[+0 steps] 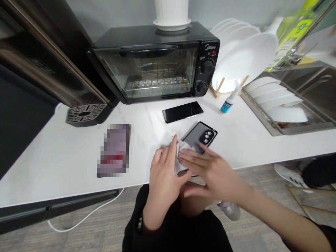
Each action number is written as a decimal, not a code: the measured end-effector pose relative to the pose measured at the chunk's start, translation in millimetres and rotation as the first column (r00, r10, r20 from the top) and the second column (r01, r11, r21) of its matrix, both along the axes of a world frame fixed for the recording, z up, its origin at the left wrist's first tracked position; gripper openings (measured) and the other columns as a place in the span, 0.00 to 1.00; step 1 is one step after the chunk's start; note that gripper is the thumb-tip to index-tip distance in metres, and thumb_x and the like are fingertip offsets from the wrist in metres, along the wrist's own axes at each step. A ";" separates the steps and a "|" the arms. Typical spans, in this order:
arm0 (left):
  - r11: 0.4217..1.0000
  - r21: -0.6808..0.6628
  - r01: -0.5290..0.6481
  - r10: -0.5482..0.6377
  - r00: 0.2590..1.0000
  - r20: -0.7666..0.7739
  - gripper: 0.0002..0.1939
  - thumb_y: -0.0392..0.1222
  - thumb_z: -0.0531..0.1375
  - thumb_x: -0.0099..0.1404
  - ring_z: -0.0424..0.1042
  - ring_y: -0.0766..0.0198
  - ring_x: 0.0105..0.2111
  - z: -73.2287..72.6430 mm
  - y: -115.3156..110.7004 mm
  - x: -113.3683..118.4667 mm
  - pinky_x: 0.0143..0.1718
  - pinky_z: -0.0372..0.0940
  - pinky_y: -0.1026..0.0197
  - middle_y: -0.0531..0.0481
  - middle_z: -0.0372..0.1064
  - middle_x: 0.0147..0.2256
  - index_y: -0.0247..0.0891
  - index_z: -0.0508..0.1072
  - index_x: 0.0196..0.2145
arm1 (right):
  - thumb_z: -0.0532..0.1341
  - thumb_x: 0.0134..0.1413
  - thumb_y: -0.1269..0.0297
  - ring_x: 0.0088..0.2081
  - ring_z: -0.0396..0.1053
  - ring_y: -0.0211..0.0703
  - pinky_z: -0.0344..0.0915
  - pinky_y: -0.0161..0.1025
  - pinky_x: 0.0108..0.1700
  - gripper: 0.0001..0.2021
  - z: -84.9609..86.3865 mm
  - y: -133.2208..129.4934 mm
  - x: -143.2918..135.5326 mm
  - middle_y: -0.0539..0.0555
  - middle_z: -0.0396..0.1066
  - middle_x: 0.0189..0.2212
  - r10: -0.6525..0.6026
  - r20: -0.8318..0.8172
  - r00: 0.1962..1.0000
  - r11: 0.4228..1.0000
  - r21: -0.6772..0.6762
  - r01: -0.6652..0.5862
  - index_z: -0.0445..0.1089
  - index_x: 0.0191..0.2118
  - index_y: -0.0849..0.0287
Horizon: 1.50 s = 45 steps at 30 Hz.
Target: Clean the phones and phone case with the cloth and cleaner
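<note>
A grey phone case (195,134) with a black camera surround lies tilted near the counter's front edge. On its lower left part is a crumpled whitish cloth (181,146). My right hand (207,168) presses the cloth with its fingertips, fingers stretched and slightly blurred. Beside it, my left hand (165,171) rests at the left edge of the case and cloth, its fingers extended and its thumb pointing toward my right hand. A black phone (183,112) lies just behind the case. To the right stands a small spray bottle (227,105) with a blue and yellow label.
Behind is a black toaster oven (157,70) with a white pot (172,14) on top. White plates (241,56) stand at the right beside a sink (278,131). A pixelated flat item (114,150) lies left, near a drip tray (85,113). Someone's shoe (291,175) shows below right.
</note>
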<state>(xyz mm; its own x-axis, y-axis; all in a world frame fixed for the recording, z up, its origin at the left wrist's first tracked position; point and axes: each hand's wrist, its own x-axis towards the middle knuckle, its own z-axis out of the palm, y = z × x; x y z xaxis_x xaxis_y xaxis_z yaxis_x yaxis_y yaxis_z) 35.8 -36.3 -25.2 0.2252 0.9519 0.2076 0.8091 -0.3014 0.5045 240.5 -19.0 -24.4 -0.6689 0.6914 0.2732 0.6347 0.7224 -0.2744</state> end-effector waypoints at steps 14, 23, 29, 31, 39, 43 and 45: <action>1.000 -0.001 0.021 -0.021 1.000 0.015 0.55 0.46 0.71 0.62 0.66 0.46 0.54 -0.1 -0.8 -2.3 0.58 0.63 0.46 0.43 0.70 0.60 0.45 0.43 0.75 | 0.54 0.66 0.35 0.67 0.66 0.62 0.53 0.66 0.72 0.39 -1.0 -7.0 6.9 0.65 0.69 0.64 -0.158 -0.010 0.987 0.983 0.091 0.158 0.66 0.66 0.65; 1.000 0.001 0.031 -0.031 0.999 0.005 0.55 0.44 0.72 0.61 0.66 0.47 0.54 0.9 0.2 -3.5 0.57 0.64 0.47 0.41 0.70 0.60 0.42 0.43 0.75 | 0.54 0.62 0.31 0.68 0.64 0.61 0.50 0.66 0.73 0.44 0.7 -3.0 1.6 0.66 0.67 0.65 -0.055 -0.004 0.999 0.998 0.032 0.055 0.64 0.67 0.66; 1.000 0.013 0.027 -0.027 1.000 0.015 0.55 0.49 0.71 0.62 0.66 0.46 0.54 0.5 0.6 -3.5 0.58 0.64 0.46 0.42 0.70 0.60 0.42 0.44 0.75 | 0.53 0.68 0.38 0.69 0.61 0.63 0.50 0.69 0.72 0.38 0.4 1.2 0.5 0.67 0.64 0.67 -0.226 0.018 0.974 0.972 0.066 0.224 0.62 0.69 0.65; 0.999 0.006 0.035 -0.035 0.999 0.004 0.55 0.47 0.71 0.62 0.66 0.46 0.54 0.7 0.6 -3.3 0.58 0.65 0.46 0.41 0.69 0.60 0.42 0.43 0.75 | 0.53 0.62 0.29 0.70 0.60 0.61 0.51 0.64 0.73 0.46 0.2 2.2 0.3 0.66 0.65 0.67 -0.044 0.009 0.999 0.999 0.022 0.044 0.62 0.69 0.66; 1.000 -0.003 0.014 -0.014 0.999 0.034 0.53 0.51 0.70 0.64 0.66 0.47 0.55 0.6 0.7 -0.5 0.59 0.64 0.45 0.44 0.69 0.61 0.46 0.43 0.75 | 0.52 0.69 0.38 0.66 0.67 0.61 0.51 0.65 0.72 0.37 -2.4 -2.0 21.0 0.67 0.67 0.65 -0.334 0.045 0.941 0.930 0.176 0.322 0.66 0.66 0.67; 1.000 -0.006 0.025 -0.025 0.999 0.041 0.53 0.51 0.70 0.64 0.66 0.48 0.56 0.7 0.0 -1.7 0.59 0.64 0.46 0.44 0.69 0.62 0.46 0.43 0.75 | 0.54 0.70 0.41 0.66 0.68 0.58 0.52 0.62 0.73 0.32 -2.3 -18.5 31.3 0.61 0.68 0.66 -0.267 0.052 0.962 0.952 0.169 0.255 0.66 0.66 0.61; 0.999 0.000 0.046 -0.046 0.998 0.042 0.53 0.50 0.70 0.64 0.66 0.48 0.56 1.4 -0.1 -2.9 0.60 0.63 0.45 0.45 0.69 0.63 0.46 0.42 0.75 | 0.54 0.71 0.44 0.65 0.69 0.60 0.49 0.68 0.72 0.30 -0.5 -18.6 33.0 0.62 0.67 0.66 -0.332 0.059 0.941 0.934 0.162 0.319 0.65 0.67 0.60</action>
